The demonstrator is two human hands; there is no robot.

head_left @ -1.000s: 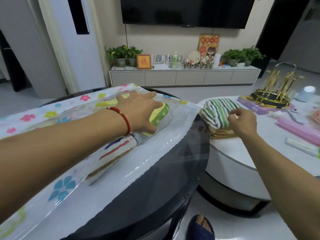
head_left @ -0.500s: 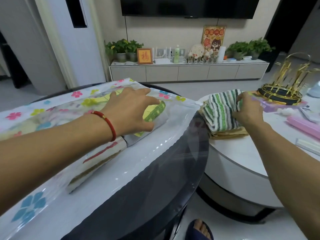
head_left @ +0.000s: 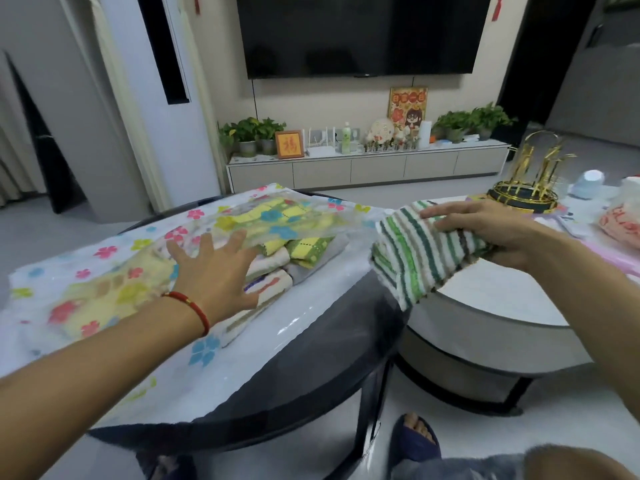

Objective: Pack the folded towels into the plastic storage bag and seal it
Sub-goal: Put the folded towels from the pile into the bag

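Observation:
A clear plastic storage bag (head_left: 104, 282) printed with coloured flowers lies on the dark round glass table (head_left: 311, 368). Inside it sit several folded towels (head_left: 277, 258), yellow-green, white and grey. My left hand (head_left: 211, 271), with a red bracelet at the wrist, lies flat with fingers spread under the bag's lifted upper sheet, on the towels. My right hand (head_left: 485, 230) grips a folded green and white striped towel (head_left: 412, 254) and holds it in the air beside the bag's open mouth, over the gap between the two tables.
A white round table (head_left: 491, 306) stands at the right with a gold rack (head_left: 530, 188), a pink item (head_left: 620, 220) and small things on it. My foot in a dark slipper (head_left: 412, 441) is below. A TV cabinet with plants stands far back.
My right hand has lifted the striped towel off the white table and carried it left toward the bag. My left hand has slid into the bag's mouth and spread its fingers.

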